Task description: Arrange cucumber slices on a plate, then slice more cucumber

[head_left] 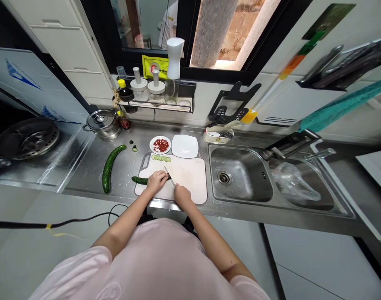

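A white cutting board (195, 183) lies on the steel counter in front of me. My left hand (157, 181) is closed over a dark green cucumber (139, 180), whose uncut end sticks out to the left. In my right hand (182, 195) is a knife (169, 175), gripped by its handle, which the fingers hide. Its blade points up and left, at the cucumber's cut end beside my left fingers. A row of overlapping cucumber slices (161, 158) rests along the board's upper edge. A second, whole cucumber (110, 168) lies on the counter left of the board.
Behind the board stand a plate of chopped red pieces (160, 145) and a white square plate (185, 146). A lidded pot (103, 123) is at the back left, with cucumber scraps (134, 148) nearby. To the right is a sink (243, 175) holding a plastic bag (292, 181) in its second basin.
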Demonstrator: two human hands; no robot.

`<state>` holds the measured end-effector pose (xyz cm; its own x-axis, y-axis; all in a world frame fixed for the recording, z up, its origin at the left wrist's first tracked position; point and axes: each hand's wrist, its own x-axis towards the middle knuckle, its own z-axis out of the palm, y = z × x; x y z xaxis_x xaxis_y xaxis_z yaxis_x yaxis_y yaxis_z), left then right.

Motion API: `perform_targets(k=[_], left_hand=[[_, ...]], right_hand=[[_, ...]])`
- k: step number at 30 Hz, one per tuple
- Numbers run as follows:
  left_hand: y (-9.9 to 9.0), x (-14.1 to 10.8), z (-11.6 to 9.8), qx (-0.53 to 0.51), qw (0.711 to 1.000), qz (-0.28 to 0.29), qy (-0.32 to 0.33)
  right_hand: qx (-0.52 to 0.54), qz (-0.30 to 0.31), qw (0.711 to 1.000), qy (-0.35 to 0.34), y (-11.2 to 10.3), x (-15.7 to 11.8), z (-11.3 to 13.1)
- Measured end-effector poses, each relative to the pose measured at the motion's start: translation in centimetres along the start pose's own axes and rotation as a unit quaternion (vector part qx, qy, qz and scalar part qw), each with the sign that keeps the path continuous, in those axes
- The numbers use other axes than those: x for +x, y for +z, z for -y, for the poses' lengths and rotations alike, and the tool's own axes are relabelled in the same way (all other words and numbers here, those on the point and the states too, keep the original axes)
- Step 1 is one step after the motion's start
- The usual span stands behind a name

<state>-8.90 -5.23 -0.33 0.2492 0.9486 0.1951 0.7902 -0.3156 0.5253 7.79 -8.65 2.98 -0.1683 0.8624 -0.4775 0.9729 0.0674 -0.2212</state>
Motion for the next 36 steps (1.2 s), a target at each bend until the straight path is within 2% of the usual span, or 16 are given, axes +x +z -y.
perform_targets(k=[7,14,27,36], left_hand=[[0.1,0.1,0.1,0.004,1.0,-0.005,0.004],[0.0,0.1,0.1,0.01,1.0,0.0,0.001],[0.2,0.1,0.4,0.003,1.0,-0.001,-0.001],[0.2,0.1,0.4,0.007,1.0,-0.001,0.003]], right_hand=[[0.008,-0.002,1.0,-0.003,-1.0,1.1,0.8],[0.005,-0.001,1.0,0.008,-1.3,0.7,1.0],[-0.003,0.013,1.0,0.018,0.8,-2.5,-1.2],[0.006,0.0,1.0,0.006,0.1,-0.3,-0.1]])
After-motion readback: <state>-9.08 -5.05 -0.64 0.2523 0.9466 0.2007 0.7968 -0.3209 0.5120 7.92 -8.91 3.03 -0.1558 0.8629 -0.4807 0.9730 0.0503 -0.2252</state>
